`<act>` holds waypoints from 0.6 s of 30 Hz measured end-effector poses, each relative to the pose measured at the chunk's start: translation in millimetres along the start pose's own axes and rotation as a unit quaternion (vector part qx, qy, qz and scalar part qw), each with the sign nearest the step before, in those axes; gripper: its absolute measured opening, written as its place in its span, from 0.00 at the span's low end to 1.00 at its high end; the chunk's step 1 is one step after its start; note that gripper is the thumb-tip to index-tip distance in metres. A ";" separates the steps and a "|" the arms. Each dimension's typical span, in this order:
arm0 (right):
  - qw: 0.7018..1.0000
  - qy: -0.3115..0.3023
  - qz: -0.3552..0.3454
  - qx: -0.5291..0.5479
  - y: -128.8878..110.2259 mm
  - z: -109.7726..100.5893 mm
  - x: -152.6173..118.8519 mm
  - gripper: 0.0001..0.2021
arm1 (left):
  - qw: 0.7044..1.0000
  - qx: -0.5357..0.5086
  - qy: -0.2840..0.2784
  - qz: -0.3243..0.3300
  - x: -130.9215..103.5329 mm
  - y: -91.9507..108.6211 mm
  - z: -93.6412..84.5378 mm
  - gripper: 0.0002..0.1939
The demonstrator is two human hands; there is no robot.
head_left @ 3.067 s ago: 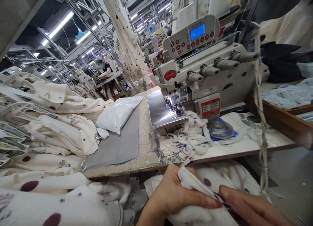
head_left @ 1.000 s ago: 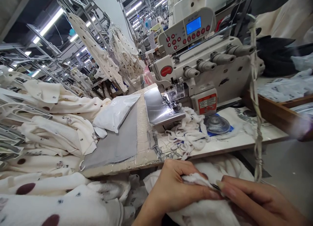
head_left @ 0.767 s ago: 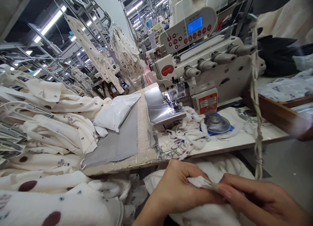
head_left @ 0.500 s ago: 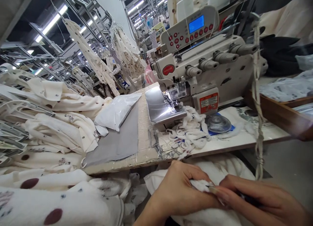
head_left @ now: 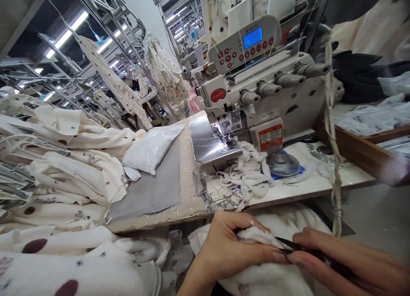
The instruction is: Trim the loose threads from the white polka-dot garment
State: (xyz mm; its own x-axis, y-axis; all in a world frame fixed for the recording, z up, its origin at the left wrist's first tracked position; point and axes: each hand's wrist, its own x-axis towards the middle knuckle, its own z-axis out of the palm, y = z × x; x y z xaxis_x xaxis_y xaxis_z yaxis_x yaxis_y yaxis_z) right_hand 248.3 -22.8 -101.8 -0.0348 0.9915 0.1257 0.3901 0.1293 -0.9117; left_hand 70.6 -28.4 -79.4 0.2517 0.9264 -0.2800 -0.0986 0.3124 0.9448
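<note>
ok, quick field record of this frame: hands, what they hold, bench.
left hand: pinches a fold of white fabric
right hand: holds a thin dark tool, tip at the fold
sewing machine: on the table, nothing under its foot
scraps: heaped beside the machine
garment pile: stacked left of table

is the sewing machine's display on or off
On. The small screen on the control panel atop the sewing machine glows bright blue; what it reads is too small to tell.
</note>
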 end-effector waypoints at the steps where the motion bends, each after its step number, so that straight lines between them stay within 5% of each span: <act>1: 1.000 0.000 -0.001 0.000 -2.8 1.9 1.3 0.20 | 1.000 0.003 0.000 -0.001 -0.1 0.1 -0.5 0.23; 13: 1.000 0.016 -0.004 -0.008 -12.8 4.3 9.9 0.17 | 0.998 0.050 -0.032 0.007 -0.3 3.4 7.8 0.24; 18: 1.000 0.018 0.002 -0.008 6.2 0.7 4.1 0.16 | 0.998 0.049 -0.040 0.013 -1.2 2.6 9.5 0.27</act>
State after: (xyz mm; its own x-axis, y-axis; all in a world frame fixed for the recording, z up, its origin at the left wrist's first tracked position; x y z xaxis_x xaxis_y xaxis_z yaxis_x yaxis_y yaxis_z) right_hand 249.9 -17.8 -107.2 -0.0007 0.9908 0.1351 0.4044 0.1238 -0.9062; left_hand 79.2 -30.7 -75.0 0.3272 0.9126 -0.2451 -0.0128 0.2637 0.9645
